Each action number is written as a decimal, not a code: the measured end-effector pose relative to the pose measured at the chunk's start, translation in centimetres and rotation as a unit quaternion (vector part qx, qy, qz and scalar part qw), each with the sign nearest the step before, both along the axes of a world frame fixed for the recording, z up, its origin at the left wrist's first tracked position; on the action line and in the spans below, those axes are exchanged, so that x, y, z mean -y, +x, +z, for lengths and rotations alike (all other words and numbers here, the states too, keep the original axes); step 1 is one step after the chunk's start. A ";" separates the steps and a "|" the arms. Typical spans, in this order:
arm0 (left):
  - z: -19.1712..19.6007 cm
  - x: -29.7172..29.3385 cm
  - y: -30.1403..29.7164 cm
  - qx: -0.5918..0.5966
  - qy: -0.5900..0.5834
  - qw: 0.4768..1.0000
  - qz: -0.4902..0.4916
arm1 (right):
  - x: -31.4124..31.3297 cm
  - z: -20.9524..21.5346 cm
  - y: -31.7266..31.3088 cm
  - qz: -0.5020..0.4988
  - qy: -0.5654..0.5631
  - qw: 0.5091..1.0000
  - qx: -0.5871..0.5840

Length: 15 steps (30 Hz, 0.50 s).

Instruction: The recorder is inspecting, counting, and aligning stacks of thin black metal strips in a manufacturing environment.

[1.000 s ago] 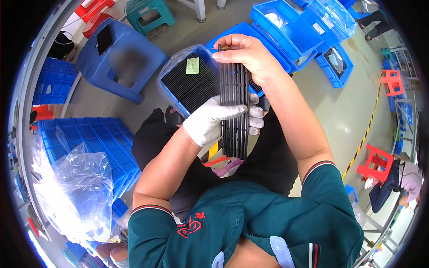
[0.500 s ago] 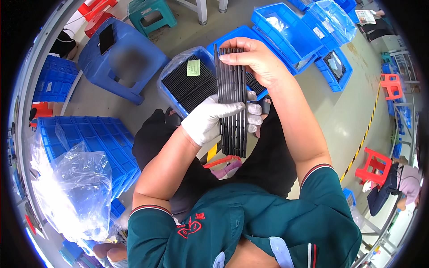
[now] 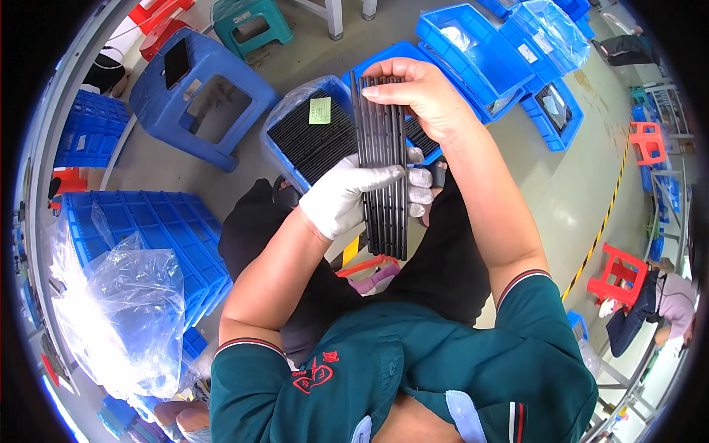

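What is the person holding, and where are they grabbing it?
A stack of long black strips. The gloved left hand wraps its middle; the bare right hand grips the top end.

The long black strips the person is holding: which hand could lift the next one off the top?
Probably the right. The bare right hand only pinches the top end of the black strips, with its fingers free. The gloved left hand is wrapped round the middle, carrying the bundle.

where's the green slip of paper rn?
Head view, upper middle: the green slip lies on the black strips in the plastic-lined blue bin, just left of the black stack both hands hold.
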<state>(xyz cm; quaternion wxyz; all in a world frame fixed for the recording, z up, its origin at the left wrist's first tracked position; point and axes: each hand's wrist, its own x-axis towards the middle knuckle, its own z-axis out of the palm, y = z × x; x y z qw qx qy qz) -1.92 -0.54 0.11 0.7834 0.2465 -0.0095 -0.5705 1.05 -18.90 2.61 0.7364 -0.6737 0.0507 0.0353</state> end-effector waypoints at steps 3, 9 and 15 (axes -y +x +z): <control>-0.1 0.0 0.0 0.004 0.005 1.000 -0.002 | 0.0 -0.1 0.1 0.001 0.000 1.000 -0.004; 0.0 -0.2 0.1 0.013 -0.003 1.000 0.009 | 0.2 0.2 -0.1 0.004 0.012 0.999 -0.034; 0.3 -0.3 0.4 0.034 0.014 0.999 0.033 | 0.4 -0.1 -0.2 0.007 -0.001 1.000 -0.030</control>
